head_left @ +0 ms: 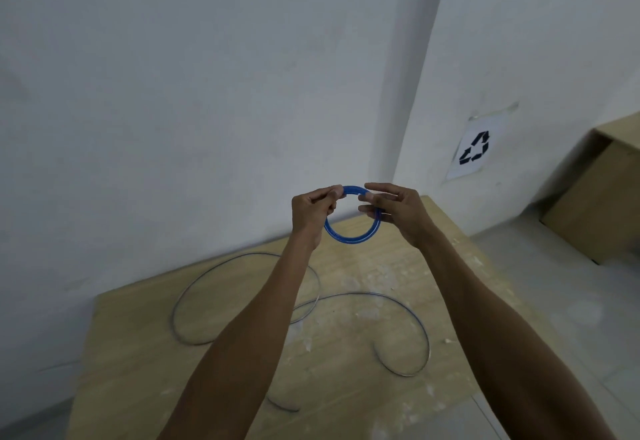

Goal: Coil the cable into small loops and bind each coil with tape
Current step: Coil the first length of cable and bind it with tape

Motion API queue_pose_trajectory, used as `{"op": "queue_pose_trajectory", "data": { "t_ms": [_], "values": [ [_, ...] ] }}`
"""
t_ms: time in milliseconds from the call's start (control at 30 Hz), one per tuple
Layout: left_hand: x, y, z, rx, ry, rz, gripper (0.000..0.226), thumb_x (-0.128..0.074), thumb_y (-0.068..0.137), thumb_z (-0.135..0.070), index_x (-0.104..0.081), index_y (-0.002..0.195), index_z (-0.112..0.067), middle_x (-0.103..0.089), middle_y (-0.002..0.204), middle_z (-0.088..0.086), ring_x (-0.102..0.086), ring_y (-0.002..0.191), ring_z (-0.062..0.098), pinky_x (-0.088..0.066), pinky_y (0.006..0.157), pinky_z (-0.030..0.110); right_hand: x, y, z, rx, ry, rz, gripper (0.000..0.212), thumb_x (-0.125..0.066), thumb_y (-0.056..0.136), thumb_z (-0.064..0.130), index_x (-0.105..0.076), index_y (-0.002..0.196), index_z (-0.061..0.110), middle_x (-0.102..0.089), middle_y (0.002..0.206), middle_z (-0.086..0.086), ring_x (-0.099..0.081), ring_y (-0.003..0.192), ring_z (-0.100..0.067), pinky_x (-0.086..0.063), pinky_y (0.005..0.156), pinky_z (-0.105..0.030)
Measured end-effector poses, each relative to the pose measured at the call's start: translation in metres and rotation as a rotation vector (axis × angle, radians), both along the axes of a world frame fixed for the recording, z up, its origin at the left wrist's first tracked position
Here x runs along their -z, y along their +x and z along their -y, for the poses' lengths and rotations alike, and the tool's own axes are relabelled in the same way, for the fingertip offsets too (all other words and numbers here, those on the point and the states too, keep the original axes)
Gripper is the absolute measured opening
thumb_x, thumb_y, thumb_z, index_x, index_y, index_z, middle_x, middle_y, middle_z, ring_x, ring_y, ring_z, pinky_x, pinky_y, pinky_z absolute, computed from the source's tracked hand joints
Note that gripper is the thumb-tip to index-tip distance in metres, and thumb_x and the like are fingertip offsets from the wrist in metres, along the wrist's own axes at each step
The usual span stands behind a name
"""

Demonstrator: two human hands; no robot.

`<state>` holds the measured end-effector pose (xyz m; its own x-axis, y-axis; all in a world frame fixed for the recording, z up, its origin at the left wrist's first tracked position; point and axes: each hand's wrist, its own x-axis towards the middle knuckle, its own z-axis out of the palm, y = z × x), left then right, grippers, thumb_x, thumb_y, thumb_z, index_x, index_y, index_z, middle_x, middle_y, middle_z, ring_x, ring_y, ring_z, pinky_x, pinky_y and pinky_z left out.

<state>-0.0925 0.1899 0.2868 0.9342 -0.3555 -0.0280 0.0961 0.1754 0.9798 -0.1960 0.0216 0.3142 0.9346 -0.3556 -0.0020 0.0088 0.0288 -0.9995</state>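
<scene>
I hold a blue ring, a thin roll of tape, up in front of the wall, above the board. My left hand pinches its upper left edge between thumb and curled fingers. My right hand grips the ring's right side, fingers wrapped over it. A long grey cable lies uncoiled in loose curves on the wooden board below my arms; parts of it are hidden behind my forearms.
The board lies on a grey floor against a white wall. A paper sheet with a recycling sign is taped to the right wall. A wooden cabinet stands at the far right.
</scene>
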Motion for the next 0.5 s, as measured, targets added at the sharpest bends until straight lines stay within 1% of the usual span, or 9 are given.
{"op": "queue_pose_trajectory", "data": {
  "t_ms": [100, 200, 333, 400, 500],
  "values": [
    [0.007, -0.002, 0.026, -0.016, -0.024, -0.089, 0.02, -0.076, 0.092, -0.013, -0.079, 0.108, -0.001, -0.079, 0.091, 0.013, -0.052, 0.065, 0.012, -0.049, 0.063, 0.023, 0.013, -0.009, 0.031, -0.017, 0.004, -0.029, 0.032, -0.065, 0.097, 0.007, -0.066, 0.129, 0.005, -0.077, 0.11, -0.016, -0.076, 0.098, -0.032, -0.061, 0.089, -0.038],
    [0.011, -0.003, 0.043, 0.018, -0.017, -0.121, 0.019, -0.076, 0.092, -0.013, -0.078, 0.108, -0.002, -0.079, 0.092, 0.013, -0.053, 0.065, 0.011, -0.048, 0.063, 0.023, 0.019, -0.009, 0.053, -0.007, -0.014, -0.017, 0.032, -0.063, 0.097, 0.004, -0.066, 0.129, 0.002, -0.076, 0.111, -0.017, -0.075, 0.1, -0.032, -0.061, 0.089, -0.037],
    [0.01, -0.001, 0.061, 0.057, 0.007, -0.106, 0.019, -0.075, 0.092, -0.013, -0.078, 0.107, -0.002, -0.079, 0.093, 0.014, -0.051, 0.065, 0.012, -0.047, 0.062, 0.023, 0.022, -0.008, 0.071, 0.009, -0.031, -0.016, 0.03, -0.059, 0.1, 0.009, -0.067, 0.128, 0.003, -0.076, 0.11, -0.017, -0.076, 0.098, -0.032, -0.062, 0.086, -0.035],
    [0.008, 0.001, 0.066, 0.062, 0.016, -0.085, 0.016, -0.075, 0.092, -0.013, -0.079, 0.105, -0.004, -0.079, 0.093, 0.015, -0.05, 0.064, 0.012, -0.046, 0.061, 0.022, 0.022, -0.008, 0.075, 0.013, -0.044, -0.015, 0.029, -0.059, 0.1, 0.01, -0.068, 0.127, 0.004, -0.077, 0.109, -0.016, -0.076, 0.096, -0.032, -0.062, 0.086, -0.036],
    [0.006, 0.004, 0.07, 0.068, 0.021, -0.042, 0.019, -0.076, 0.091, -0.011, -0.078, 0.108, -0.003, -0.077, 0.097, 0.023, -0.051, 0.064, 0.015, -0.047, 0.06, 0.023, 0.021, -0.007, 0.079, 0.015, -0.059, -0.025, 0.027, -0.058, 0.101, 0.009, -0.07, 0.125, 0.006, -0.077, 0.108, -0.014, -0.076, 0.096, -0.032, -0.062, 0.088, -0.039]
  ]
}}
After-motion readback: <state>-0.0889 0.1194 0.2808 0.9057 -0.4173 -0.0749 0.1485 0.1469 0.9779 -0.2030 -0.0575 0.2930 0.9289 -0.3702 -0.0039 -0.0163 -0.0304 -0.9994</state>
